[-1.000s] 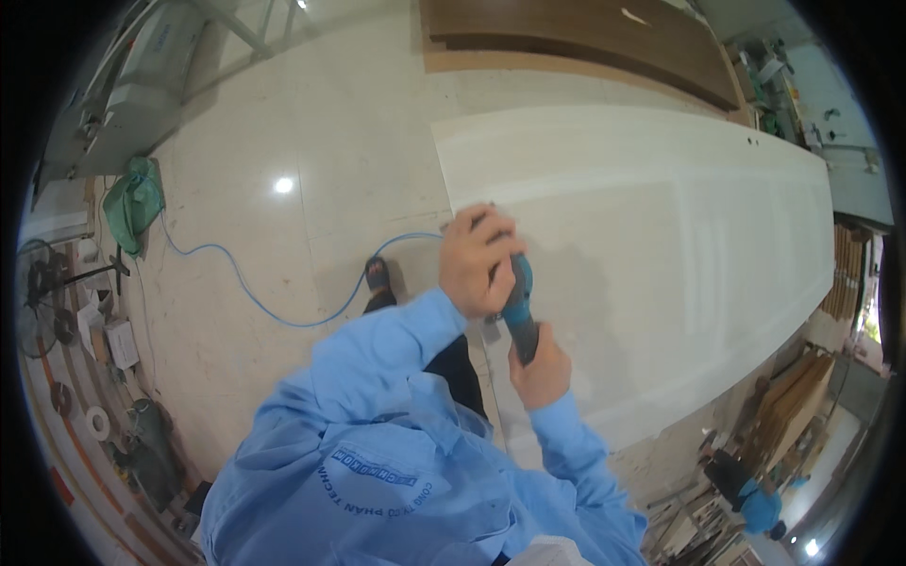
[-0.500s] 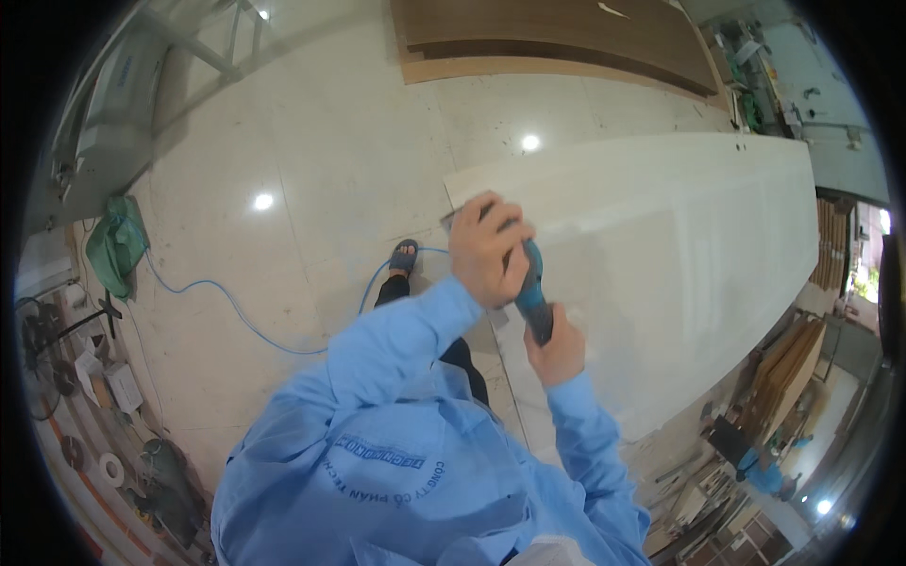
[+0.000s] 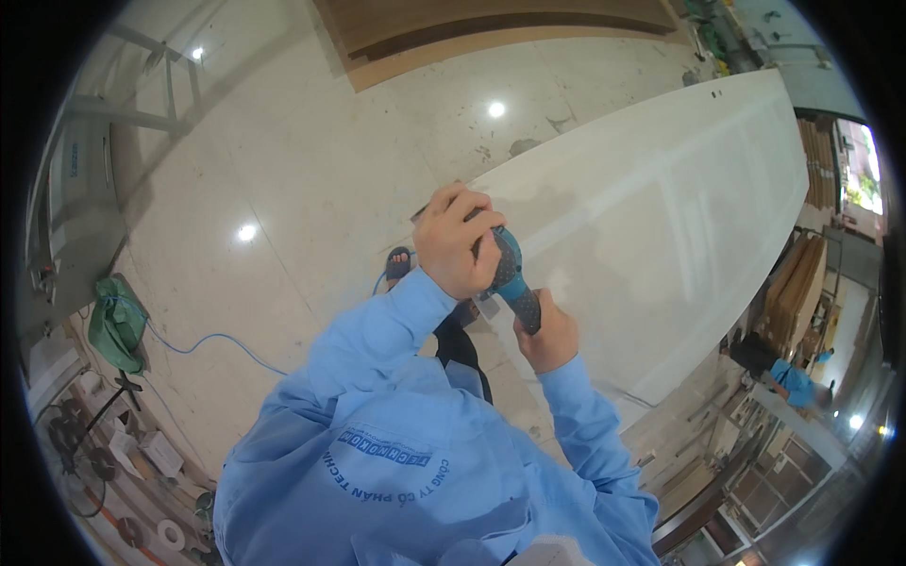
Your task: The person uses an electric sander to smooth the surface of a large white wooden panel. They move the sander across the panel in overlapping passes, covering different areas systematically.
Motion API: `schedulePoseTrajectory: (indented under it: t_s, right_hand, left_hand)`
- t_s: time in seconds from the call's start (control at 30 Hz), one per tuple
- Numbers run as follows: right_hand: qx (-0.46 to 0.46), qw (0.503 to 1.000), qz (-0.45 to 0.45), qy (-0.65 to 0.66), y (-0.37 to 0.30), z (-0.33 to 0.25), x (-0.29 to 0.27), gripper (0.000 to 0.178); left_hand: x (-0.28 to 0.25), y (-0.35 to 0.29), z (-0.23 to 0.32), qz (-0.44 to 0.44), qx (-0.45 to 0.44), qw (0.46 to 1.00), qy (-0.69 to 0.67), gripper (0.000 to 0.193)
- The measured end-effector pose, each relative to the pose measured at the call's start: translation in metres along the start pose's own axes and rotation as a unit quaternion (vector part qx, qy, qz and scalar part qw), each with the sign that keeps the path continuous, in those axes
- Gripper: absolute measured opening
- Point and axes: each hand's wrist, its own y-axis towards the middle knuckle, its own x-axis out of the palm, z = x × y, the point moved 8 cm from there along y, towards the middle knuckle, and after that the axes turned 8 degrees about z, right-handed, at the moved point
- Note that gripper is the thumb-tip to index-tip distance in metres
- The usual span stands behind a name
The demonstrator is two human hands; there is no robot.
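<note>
A teal-and-black power sander lies across the left end of a long white panel. My left hand is closed over its head, fingers wrapped round the top, hiding most of it. Past the fingers, a corner of its flat base shows at the panel's edge. My right hand grips the dark rear handle, nearer my body. The tool slants from far left to near right. Beneath my hands the panel's left edge is partly covered.
Brown boards lie on the floor at the far side. A blue hose runs from a green bag toward my feet. Another person in blue is at the right. A metal frame stands far left.
My view has turned, so the panel slants more steeply. The sander and both hands have shifted left in view, toward the panel's left edge. Both grips stay the same.
</note>
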Motion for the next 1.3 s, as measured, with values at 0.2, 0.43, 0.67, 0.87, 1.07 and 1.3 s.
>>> schedulePoseTrajectory:
  t_s: [0.2, 0.43, 0.67, 0.87, 1.07, 1.3]
  right_hand:
    - [-0.051, 0.986, 0.154, 0.023, 0.077, -0.003, -0.018, 0.031]
    - [0.032, 0.999, -0.005, 0.027, -0.012, -0.027, 0.025, 0.044]
    - [-0.079, 0.984, 0.159, -0.019, 0.108, -0.02, -0.012, 0.038]
    - [-0.024, 0.993, 0.105, 0.039, 0.016, -0.003, 0.001, 0.047]
    - [0.052, 0.992, 0.11, -0.017, 0.005, 0.016, -0.006, 0.044]
    - [0.034, 0.975, 0.22, -0.006, 0.112, 0.057, -0.055, 0.037]
  left_hand:
    - [0.058, 0.069, -0.061, -0.07, 0.009, 0.998, -0.001, 0.021]
    - [-0.028, 0.001, -0.022, -0.056, -0.011, 0.997, -0.057, 0.019]
    - [0.044, 0.093, -0.088, -0.077, 0.008, 0.996, -0.049, 0.029]
    - [0.018, 0.023, -0.028, -0.089, 0.027, 0.995, -0.046, 0.022]
    - [0.043, 0.02, -0.018, -0.094, 0.016, 0.992, -0.085, 0.021]
    - [0.168, 0.103, -0.053, -0.135, 0.025, 0.989, -0.056, 0.028]
